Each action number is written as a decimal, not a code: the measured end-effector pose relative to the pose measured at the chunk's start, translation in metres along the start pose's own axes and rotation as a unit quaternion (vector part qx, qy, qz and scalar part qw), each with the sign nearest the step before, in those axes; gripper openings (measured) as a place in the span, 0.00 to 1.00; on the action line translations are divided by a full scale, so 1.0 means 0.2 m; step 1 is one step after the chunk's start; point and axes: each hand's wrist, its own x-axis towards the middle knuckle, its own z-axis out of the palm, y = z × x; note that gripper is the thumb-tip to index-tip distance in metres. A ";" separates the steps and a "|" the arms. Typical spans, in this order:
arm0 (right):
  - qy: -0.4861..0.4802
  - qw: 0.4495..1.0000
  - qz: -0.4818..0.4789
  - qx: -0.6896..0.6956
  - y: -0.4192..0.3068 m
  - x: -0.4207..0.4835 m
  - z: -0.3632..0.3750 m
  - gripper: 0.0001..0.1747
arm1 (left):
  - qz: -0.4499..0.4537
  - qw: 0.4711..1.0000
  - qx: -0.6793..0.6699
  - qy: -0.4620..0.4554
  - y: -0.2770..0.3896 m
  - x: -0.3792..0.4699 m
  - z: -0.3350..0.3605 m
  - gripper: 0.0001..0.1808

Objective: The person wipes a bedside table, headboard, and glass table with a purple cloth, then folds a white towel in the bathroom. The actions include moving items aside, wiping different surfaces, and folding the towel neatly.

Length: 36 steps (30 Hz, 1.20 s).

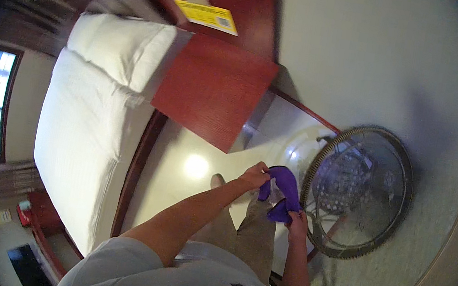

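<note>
A purple cloth (287, 182) hangs between my two hands in front of my legs. My left hand (256, 174) pinches one end of it, and my right hand (297, 224) grips the other end lower down. The cloth curves in an arch, with a folded flap drooping by my right hand. Just to the right of the cloth stands a round glass-topped table (357, 191) with a ridged dark rim. My right hand is close to that rim; whether they touch I cannot tell.
Left of me is a bed (81, 121) with white bedding and pillows (119, 46). A red wooden nightstand (214, 92) stands beside it, below a wooden panel bearing a yellow printed sign (207, 16). A wall (383, 64) runs along the right. Glossy tiles (179, 149) cover the floor.
</note>
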 end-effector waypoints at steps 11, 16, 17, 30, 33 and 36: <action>-0.238 0.970 -0.015 -0.053 0.04 -0.32 0.97 0.21 | -0.007 0.966 -0.236 0.109 -0.59 -0.78 -1.00 0.21; -0.308 0.948 -0.054 -0.068 0.09 -0.63 1.44 0.25 | -0.044 0.892 -0.447 0.056 -0.72 -1.11 -1.21 0.31; -0.330 0.941 -0.045 -0.059 0.08 -0.70 1.52 0.25 | -0.004 0.926 -0.372 0.059 -0.76 -1.15 -1.25 0.35; -0.582 0.610 -0.114 -0.526 0.01 -1.48 1.99 0.28 | 0.080 0.647 -0.758 -0.024 -1.09 -1.44 -1.39 0.41; -0.680 0.500 -0.080 -0.530 0.03 -1.51 2.04 0.25 | 0.270 0.496 -0.821 -0.082 -0.97 -1.69 -1.50 0.47; -0.652 0.504 0.001 -0.566 0.00 -1.51 2.09 0.27 | 0.349 0.459 -0.810 -0.107 -0.85 -1.91 -1.63 0.45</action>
